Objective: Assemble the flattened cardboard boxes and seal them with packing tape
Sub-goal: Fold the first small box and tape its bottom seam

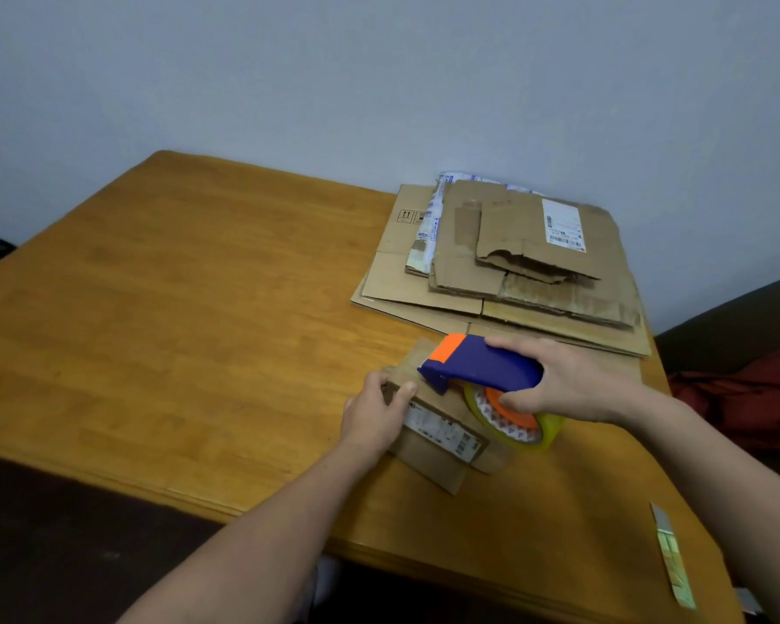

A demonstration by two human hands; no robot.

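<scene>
On table [154, 308], L hand [372, 416] grips brown labelled box [428, 457]; R hand [573, 385], dispenser [482, 362].

A worktop [154, 308] of orange-brown wood is set against a plain pale wall [379, 74]. A pale shiny strip [672, 556] is laid near the worktop's right edge. Beyond that edge a red cloth [748, 398] is seen on a dark seat [730, 322]. A dark surface [64, 556] is seen below the near-left edge
</scene>
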